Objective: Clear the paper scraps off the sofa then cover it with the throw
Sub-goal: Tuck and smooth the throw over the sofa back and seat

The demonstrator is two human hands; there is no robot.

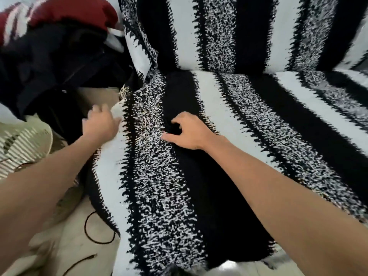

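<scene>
Now covering: pinches throw (239, 116) fold in right grip (189, 132); reaches edge just left with blurred left grip (101, 120), closure impossible to tell. Next likely calls for tugging smooth.

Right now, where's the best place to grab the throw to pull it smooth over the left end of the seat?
Probably the loose white edge stripe of the throw, beside your left hand. Come from the left, fingers under the hem, thumb on top: it hangs free over the seat's side there, while the middle lies flat.

No readable text, label, brand or number shows on anything here.
</scene>
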